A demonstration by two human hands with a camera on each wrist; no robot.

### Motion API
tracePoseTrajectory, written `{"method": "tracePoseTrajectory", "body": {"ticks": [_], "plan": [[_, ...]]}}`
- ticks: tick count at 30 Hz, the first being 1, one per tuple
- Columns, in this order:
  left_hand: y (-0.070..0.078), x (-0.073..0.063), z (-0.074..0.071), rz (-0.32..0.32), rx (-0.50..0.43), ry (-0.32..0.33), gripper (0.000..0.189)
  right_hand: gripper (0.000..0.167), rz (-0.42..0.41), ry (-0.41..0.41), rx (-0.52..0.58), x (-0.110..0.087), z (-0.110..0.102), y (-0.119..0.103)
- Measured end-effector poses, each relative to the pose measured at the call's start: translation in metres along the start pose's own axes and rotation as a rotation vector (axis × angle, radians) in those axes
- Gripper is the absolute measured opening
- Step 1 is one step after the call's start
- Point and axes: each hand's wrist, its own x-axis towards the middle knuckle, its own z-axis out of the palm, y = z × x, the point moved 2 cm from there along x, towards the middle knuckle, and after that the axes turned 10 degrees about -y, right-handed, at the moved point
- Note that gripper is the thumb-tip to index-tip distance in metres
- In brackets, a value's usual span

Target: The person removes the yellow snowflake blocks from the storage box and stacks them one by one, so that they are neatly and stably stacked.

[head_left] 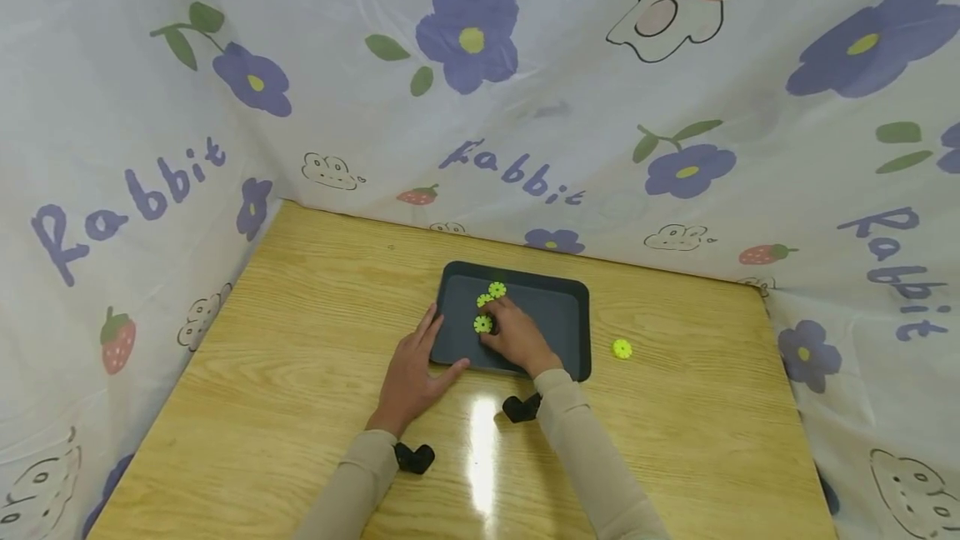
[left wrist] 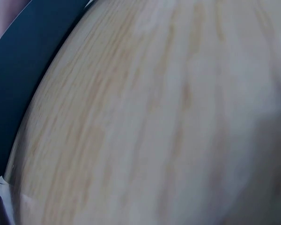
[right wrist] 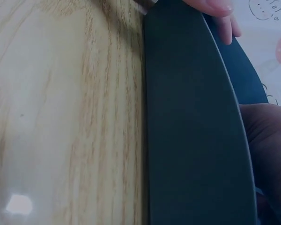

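Observation:
A dark grey tray lies on the wooden table. My left hand rests at its left edge, fingers straight along the rim and thumb spread by the near-left corner. Inside the tray, my right hand has thumb and fingers curled about a yellow-green notched disc. Just beyond those fingers are two more such discs, one partly covered and one farther back. The right wrist view shows the tray's outer wall with part of the right hand behind it; no disc is visible there.
Another notched disc lies on the wooden table, right of the tray. Printed white cloth hangs around the back and sides of the table. Black wrist mounts sit below both hands.

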Motion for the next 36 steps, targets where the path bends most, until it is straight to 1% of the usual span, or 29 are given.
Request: {"method": "tracePoseTrajectory", "body": {"ticks": [5, 9, 16, 23, 29, 36], "plan": [[-0.001, 0.000, 0.000, -0.011, -0.007, -0.012, 0.089, 0.039, -0.033, 0.021, 0.024, -0.003, 0.000, 0.001], [-0.001, 0.000, -0.001, -0.022, -0.010, -0.028, 0.089, 0.037, -0.049, 0.022, 0.041, -0.005, -0.002, 0.002], [0.000, 0.000, -0.001, -0.005, -0.004, -0.009, 0.088, 0.038, -0.057, 0.016, 0.079, -0.006, -0.004, 0.006], [0.001, 0.000, 0.000, -0.024, -0.015, -0.024, 0.088, 0.038, -0.037, 0.000, 0.078, -0.008, -0.004, 0.009], [0.002, 0.000, -0.002, -0.013, -0.008, -0.016, 0.088, 0.037, -0.019, 0.001, 0.053, -0.010, -0.003, 0.009], [0.003, 0.000, -0.003, -0.008, -0.001, -0.015, 0.089, 0.038, -0.045, 0.020, 0.080, -0.015, -0.003, 0.011]]}}
